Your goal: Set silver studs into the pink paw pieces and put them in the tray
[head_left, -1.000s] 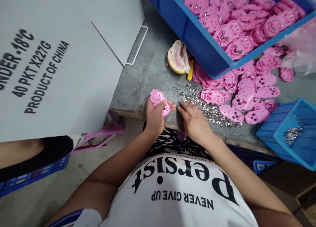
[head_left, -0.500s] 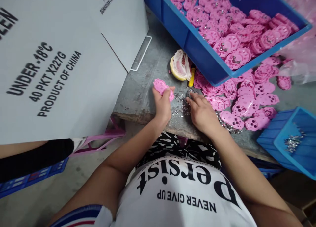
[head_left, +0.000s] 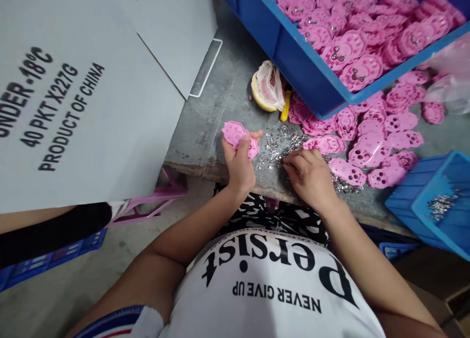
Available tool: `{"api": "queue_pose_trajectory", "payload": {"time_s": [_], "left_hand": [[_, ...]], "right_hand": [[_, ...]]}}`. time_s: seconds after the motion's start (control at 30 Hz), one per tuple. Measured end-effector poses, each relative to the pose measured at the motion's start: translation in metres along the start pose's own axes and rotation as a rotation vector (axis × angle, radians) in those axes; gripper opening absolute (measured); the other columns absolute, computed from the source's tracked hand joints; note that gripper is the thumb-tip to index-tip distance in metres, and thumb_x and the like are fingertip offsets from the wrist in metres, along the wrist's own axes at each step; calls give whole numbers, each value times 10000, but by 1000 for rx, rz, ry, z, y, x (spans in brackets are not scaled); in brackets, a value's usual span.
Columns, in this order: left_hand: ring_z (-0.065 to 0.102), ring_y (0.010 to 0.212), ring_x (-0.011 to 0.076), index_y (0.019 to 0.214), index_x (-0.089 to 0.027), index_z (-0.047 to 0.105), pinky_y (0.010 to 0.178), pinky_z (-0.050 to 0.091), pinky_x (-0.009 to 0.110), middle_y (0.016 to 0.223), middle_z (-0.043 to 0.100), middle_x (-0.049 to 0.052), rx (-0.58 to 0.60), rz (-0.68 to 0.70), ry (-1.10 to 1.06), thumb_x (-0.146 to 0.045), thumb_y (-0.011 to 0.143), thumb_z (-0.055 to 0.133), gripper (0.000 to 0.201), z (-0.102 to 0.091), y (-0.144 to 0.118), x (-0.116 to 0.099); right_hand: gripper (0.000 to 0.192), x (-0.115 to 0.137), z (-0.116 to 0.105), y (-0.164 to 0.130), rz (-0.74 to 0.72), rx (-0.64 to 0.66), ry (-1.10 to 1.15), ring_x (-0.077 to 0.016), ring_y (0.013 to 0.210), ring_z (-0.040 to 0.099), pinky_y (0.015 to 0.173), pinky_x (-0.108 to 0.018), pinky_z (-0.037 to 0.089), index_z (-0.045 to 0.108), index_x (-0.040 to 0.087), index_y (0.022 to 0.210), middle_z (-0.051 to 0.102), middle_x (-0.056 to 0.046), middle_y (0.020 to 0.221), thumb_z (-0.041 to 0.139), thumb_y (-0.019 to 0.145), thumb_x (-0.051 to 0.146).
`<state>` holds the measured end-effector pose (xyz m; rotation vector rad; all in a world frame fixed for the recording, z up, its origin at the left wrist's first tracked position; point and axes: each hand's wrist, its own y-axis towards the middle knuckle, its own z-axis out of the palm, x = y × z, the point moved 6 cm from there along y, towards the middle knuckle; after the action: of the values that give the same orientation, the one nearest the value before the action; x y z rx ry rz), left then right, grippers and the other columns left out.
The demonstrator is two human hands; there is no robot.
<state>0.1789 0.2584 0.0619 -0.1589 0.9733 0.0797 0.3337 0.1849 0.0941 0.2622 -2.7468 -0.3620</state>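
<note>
Pink wavy-edged plastic piece (head_left: 235,133) pinched in our left hand (head_left: 240,170)
Our right hand (head_left: 311,179) curls at small silvery metal bits (head_left: 273,146); can't tell if it's pinching any.

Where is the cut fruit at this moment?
In the head view, the cut fruit lies on the grey table, above the picture's middle, beyond the left hand and just left of the yellow object and large blue bin.

Your left hand (head_left: 241,170) grips a pink plastic piece (head_left: 233,132), your right hand (head_left: 313,175) down among metal bits (head_left: 278,144) on the desk (head_left: 200,134)!
</note>
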Motion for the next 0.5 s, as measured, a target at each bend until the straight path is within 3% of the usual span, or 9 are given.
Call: {"api": "queue_pose_trajectory", "payload": {"time_s": [0.17, 0.37, 0.5], "left_hand": [[742, 769, 183, 1040, -252, 500, 850, 589, 379, 864, 717, -15, -25, -47, 67, -315, 831, 703, 298, -16, -6, -17], [716, 702, 171, 1039, -242, 521, 661, 554, 307, 870, 705, -3, 11, -148, 110, -279, 800, 704, 303, -24, -24, -25], [699, 674, 154, 1043, -233, 531, 628, 548, 291, 882, 718, 3, 48, -190, 134, -297, 809, 703, 297, -28, -32, -25]], "right_hand": [[235, 17, 16, 4, -56, 57, -53, -282, 863, 511, 744, -430, 458, 765, 179, 976, 696, -122, 919, 542, 1011, 245], [297, 29, 24, 9, -174, 90, -180, -271, 841, 476, 703, -416, 404, 752, 197, 862, 661, -110, 862, 498, 1011, 162], [282, 20, 18, 4, -95, 8, -132, -263, 836, 494, 719, -408, 436, 748, 186, 910, 664, -108, 871, 496, 1032, 215]]}}
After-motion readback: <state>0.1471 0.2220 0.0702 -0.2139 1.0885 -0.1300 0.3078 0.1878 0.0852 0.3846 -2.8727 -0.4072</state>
